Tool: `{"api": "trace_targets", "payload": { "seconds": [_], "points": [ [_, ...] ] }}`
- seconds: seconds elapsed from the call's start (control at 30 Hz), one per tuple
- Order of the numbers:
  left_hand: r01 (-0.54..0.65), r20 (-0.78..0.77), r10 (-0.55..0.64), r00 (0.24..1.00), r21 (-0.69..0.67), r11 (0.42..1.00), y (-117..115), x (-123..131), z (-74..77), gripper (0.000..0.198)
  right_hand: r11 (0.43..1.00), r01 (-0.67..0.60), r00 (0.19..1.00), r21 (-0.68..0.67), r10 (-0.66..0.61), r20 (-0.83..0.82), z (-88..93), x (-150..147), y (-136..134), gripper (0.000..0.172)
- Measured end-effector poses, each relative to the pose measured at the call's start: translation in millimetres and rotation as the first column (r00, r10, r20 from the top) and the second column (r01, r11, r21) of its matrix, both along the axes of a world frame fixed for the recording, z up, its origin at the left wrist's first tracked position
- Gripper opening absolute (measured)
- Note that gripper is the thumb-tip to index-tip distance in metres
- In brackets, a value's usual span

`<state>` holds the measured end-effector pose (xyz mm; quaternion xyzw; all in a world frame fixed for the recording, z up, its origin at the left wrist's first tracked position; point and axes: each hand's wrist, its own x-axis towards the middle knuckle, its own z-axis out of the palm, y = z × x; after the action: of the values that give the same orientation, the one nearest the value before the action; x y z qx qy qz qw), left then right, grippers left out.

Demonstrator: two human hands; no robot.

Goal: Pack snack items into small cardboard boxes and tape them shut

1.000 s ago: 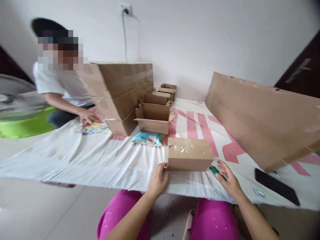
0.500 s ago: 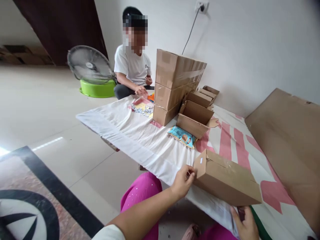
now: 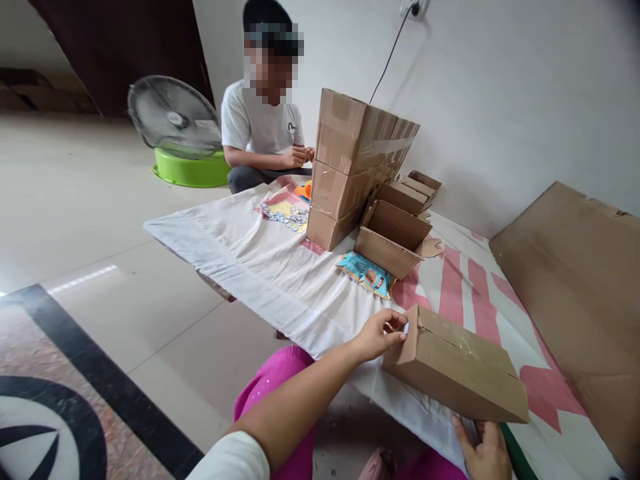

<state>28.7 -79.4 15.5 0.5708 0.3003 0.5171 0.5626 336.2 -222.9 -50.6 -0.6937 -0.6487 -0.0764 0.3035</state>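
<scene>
A closed cardboard box (image 3: pixel 465 360) lies at the table's near edge, with clear tape along its top. My left hand (image 3: pixel 383 335) is at the box's left end, thumb and forefinger pinched at a small white label (image 3: pixel 407 328) there. My right hand (image 3: pixel 484 450) grips the box low at its right end; its fingertips are partly hidden under the edge. Beyond the box lies a blue snack packet (image 3: pixel 367 273), against an open empty cardboard box (image 3: pixel 393 237).
A tall stack of taped boxes (image 3: pixel 343 170) stands mid-table, more open boxes (image 3: pixel 407 193) behind. A large cardboard sheet (image 3: pixel 565 293) leans at right. Across the table sits a person (image 3: pixel 265 127) beside a fan (image 3: pixel 175 117) on a green tub (image 3: pixel 190 168).
My left hand has moved up the box's end to the label. The box has shifted slightly toward me. The other person's hands have come together, away from the tabletop.
</scene>
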Motion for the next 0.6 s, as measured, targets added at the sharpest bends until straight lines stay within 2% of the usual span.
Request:
{"api": "trace_targets", "payload": {
  "seconds": [0.13,0.3,0.6],
  "points": [
    [-0.002,0.043,0.001,0.999,0.021,1.0,-1.5,0.9,1.3,0.021,1.0,0.003,1.0,0.016,-0.003,0.013,-0.2,-0.4,-0.4,0.059],
    [0.072,0.104,-0.064,0.992,-0.071,0.995,-0.7,1.5,3.4,0.042,0.999,-0.02,0.999,0.026,0.019,0.029,-1.8,-1.5,-0.1,0.057],
    [0.026,0.061,-0.023,0.998,-0.057,0.998,-4.3,1.0,7.9,0.025,1.0,0.014,1.0,0.003,-0.014,0.018,-2.1,-3.3,-0.7,0.058]
  ]
}}
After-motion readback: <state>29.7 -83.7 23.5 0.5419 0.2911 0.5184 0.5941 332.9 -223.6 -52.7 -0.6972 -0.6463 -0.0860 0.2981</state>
